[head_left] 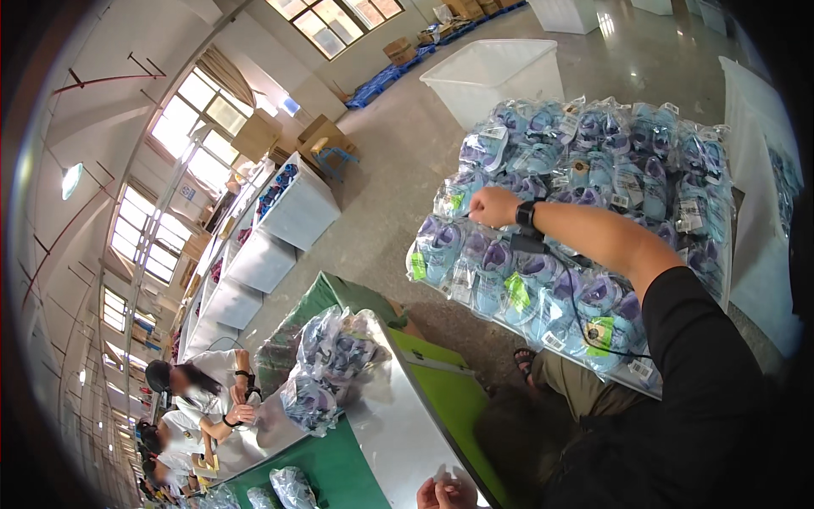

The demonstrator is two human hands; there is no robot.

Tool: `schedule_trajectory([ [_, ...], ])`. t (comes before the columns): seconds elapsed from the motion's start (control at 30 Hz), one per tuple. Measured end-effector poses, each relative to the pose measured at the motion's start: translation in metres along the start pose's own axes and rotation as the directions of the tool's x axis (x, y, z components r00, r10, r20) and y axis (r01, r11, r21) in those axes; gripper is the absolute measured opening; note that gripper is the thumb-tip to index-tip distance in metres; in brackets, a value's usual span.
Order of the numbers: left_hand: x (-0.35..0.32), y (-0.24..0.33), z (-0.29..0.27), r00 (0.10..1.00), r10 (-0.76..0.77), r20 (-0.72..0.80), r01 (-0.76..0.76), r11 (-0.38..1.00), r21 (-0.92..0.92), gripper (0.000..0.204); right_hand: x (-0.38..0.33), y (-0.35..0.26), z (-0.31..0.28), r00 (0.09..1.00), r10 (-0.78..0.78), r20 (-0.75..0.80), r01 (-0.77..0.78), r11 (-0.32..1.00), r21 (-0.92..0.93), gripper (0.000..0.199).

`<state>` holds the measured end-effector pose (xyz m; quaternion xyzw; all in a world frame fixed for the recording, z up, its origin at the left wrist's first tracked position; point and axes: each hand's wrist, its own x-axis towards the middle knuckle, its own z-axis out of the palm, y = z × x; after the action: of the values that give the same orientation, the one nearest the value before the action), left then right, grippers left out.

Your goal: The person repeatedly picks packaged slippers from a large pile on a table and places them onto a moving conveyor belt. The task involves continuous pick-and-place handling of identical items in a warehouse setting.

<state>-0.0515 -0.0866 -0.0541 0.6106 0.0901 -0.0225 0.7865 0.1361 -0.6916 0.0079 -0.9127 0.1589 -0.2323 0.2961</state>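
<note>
Light-blue and lilac shoes in clear plastic bags [585, 167]: packed in rows at right. Right hand [494, 208] over their left side, fingers curled in; cannot tell whether it pinches plastic. Left hand [445, 494] partly cut off at lower edge, fingers bent, grip unclear, beside grey-and-green table [398, 416]; more bagged shoes [326, 365] there. Beyond the rows: white plastic bin [492, 81].
</note>
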Motion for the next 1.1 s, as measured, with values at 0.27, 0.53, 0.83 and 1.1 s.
schedule_trajectory([
  [0.27,0.022,-0.016,-0.009,0.987,-0.048,-0.153,0.063,0.993,0.096,0.013,0.095,0.106,-0.016,0.9,0.371,-0.228,-0.401,0.911,-0.099,0.037],
  [0.53,0.036,-0.007,0.026,0.965,-0.019,-0.26,0.068,0.981,0.18,0.011,0.153,0.147,0.031,0.552,0.695,-0.461,-0.768,0.639,0.043,0.092],
  [0.83,0.053,-0.021,0.028,0.959,-0.019,-0.281,0.08,0.975,0.209,0.011,0.172,0.192,0.031,0.542,0.807,-0.235,-0.674,0.585,0.452,0.065],
  [1.1,0.057,-0.024,0.029,0.965,-0.007,-0.261,0.063,0.976,0.207,0.011,0.151,0.157,0.038,0.611,0.789,-0.062,-0.385,0.364,0.848,0.041],
])
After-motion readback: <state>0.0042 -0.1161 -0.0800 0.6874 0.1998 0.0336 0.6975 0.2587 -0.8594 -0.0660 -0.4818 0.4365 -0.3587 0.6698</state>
